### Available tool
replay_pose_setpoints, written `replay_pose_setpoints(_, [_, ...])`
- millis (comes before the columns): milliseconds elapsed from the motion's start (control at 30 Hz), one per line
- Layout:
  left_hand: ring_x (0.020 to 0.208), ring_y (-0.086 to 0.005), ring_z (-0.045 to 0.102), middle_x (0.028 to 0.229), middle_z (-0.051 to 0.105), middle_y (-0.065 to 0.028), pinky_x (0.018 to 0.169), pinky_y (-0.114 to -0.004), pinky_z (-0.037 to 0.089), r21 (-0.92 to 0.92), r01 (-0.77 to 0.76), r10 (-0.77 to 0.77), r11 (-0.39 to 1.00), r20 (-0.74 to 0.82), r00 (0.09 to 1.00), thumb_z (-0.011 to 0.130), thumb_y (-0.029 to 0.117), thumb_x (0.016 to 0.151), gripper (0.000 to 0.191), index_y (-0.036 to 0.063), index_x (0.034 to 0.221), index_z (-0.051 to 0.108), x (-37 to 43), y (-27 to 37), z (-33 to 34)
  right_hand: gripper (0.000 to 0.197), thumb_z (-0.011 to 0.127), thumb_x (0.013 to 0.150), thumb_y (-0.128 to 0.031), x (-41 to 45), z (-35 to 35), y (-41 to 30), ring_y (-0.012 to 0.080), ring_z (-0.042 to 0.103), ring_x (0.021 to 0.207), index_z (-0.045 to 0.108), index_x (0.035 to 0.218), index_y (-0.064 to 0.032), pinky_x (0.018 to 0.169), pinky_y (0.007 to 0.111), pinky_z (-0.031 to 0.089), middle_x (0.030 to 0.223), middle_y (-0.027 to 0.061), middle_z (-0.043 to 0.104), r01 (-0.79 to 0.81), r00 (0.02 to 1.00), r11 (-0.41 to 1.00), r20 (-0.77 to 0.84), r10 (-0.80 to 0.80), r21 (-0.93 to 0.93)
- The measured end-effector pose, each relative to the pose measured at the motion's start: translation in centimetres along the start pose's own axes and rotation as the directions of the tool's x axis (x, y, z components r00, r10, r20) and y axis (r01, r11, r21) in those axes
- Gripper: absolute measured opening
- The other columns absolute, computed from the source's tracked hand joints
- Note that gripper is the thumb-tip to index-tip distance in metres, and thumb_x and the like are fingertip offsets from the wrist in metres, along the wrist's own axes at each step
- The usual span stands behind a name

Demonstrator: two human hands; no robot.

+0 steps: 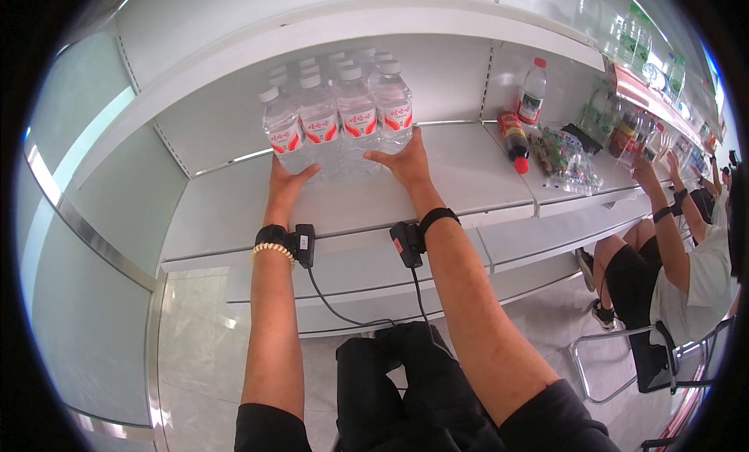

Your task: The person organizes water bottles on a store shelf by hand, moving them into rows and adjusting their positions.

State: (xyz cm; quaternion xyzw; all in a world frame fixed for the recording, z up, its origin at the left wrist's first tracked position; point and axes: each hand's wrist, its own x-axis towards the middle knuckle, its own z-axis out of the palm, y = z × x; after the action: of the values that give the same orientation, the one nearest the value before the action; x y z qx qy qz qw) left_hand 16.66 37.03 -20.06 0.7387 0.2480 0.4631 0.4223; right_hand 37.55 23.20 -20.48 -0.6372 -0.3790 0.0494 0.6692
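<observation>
Several clear plastic water bottles (pixel 320 130) with white caps and red-and-white labels stand in close rows on a white metal shelf (pixel 462 159). At the left side of the front row is my left hand (pixel 288 180), its thumb lying across the front of the end bottle. My right hand (pixel 404 162) is at the opposite side, by the front right bottle, with the thumb pointing inward. Together the two hands bracket the front row; the fingers behind the bottles are hidden. Each wrist wears a black strap with a small cabled box.
Right of the bottles, a dark soda bottle with a red cap (pixel 514 141) lies beside an upright clear bottle (pixel 532 95) and a plastic bag of small packets (pixel 564 162). An upper shelf (pixel 351 21) overhangs. At far right, seated people (pixel 690 276) reach toward the shelving.
</observation>
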Motion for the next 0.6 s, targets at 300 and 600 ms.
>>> replay_pose_setpoints(300, [0.117,-0.0254,0.056,0.127,0.057,-0.0136,0.101,-0.034,0.042,0.007,0.010,-0.010,1.000,-0.002,1.000,0.084,0.013,0.068,0.080,0.0002,0.135,0.041,0.1,-0.3,0.2,0.097,0.097,0.049,-0.025,0.4,0.1,1.0,0.0304,0.056,0.114,0.044,0.125,0.0045,0.097,0.038,0.047,0.120,0.0181,0.056,0.064,0.998,0.998,-0.009,-0.064,0.013])
replay_pose_setpoints(600, [0.119,-0.0249,0.054,0.130,0.056,-0.0127,0.103,-0.033,0.041,-0.101,0.032,-0.029,0.994,0.024,0.999,0.085,0.014,0.067,0.084,0.0005,0.136,0.040,0.6,-1.4,0.6,0.101,0.096,0.051,-0.028,0.5,-0.4,0.8,0.0310,0.055,0.117,0.042,0.129,0.0049,0.099,0.037,0.047,0.123,0.0195,0.055,0.034,0.999,0.996,-0.013,-0.036,-0.081])
